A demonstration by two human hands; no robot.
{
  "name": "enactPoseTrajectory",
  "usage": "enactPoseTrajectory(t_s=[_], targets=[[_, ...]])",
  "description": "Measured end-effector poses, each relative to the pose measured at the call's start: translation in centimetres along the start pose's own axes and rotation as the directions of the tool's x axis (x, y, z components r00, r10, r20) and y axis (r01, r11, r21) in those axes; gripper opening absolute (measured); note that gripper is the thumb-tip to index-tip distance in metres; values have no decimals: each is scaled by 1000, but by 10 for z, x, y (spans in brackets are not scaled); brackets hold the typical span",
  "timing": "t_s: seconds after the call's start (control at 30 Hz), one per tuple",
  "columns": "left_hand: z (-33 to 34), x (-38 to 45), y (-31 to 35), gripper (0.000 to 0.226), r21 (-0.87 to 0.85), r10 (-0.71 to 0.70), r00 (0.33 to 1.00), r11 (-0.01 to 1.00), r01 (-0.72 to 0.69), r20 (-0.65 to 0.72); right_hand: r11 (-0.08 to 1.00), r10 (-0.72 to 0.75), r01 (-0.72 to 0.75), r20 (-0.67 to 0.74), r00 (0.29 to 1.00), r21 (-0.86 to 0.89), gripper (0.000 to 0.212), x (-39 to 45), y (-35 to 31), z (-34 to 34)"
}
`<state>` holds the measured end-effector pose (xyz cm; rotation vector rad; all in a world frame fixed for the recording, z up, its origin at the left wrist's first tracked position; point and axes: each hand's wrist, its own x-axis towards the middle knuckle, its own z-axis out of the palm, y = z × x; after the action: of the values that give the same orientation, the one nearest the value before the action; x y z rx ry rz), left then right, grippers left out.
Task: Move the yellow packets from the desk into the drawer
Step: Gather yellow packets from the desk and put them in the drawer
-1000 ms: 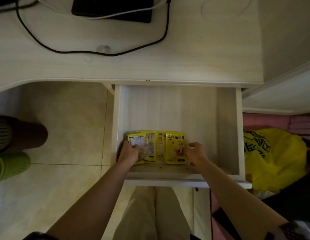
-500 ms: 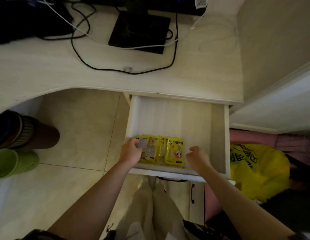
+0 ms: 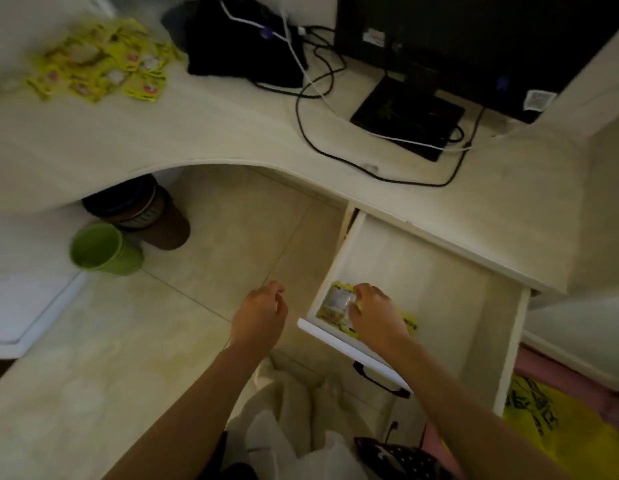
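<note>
A pile of several yellow packets (image 3: pixel 100 60) lies on the pale desk (image 3: pixel 197 133) at the far left, blurred. The drawer (image 3: pixel 339 336) under the desk's right side stands pulled out. More yellow packets (image 3: pixel 335 303) lie in its near left corner, partly hidden by my right hand (image 3: pixel 377 313), whose curled fingers grip them. My left hand (image 3: pixel 261 315) hovers outside the drawer, to its left over the floor, loosely curled and holding nothing.
A black monitor (image 3: pixel 474 39) on its stand, a black box (image 3: pixel 245 39) and loose cables (image 3: pixel 335 140) sit on the desk behind the drawer. A green bin (image 3: pixel 100 249) and a brown bin (image 3: pixel 145 213) stand on the floor at left. A yellow bag (image 3: pixel 557 431) lies right of the drawer.
My left hand has left the drawer and moved left over the floor. My right hand has slid left onto the packets. The view has swung left, showing the packet pile on the desk.
</note>
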<state>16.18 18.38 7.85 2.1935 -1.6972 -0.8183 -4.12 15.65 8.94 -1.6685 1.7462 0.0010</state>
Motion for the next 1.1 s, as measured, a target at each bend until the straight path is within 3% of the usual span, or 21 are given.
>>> enactPoseTrajectory(t_s=[0.2, 0.6, 0.8, 1.1], targets=[[-57, -1, -66, 27, 31, -100, 984, 994, 106, -146, 979, -117, 129, 81, 990, -159, 37, 16, -90, 38], [-164, 41, -219, 27, 32, -237, 941, 967, 251, -240, 947, -241, 273, 186, 952, -167, 36, 73, -261, 104], [-205, 85, -250, 27, 17, -253, 932, 964, 267, -260, 932, -281, 310, 164, 945, -187, 43, 113, -330, 101], [-256, 195, -259, 27, 31, -217, 931, 971, 236, -294, 887, -373, 395, 133, 918, -238, 36, 216, -408, 75]])
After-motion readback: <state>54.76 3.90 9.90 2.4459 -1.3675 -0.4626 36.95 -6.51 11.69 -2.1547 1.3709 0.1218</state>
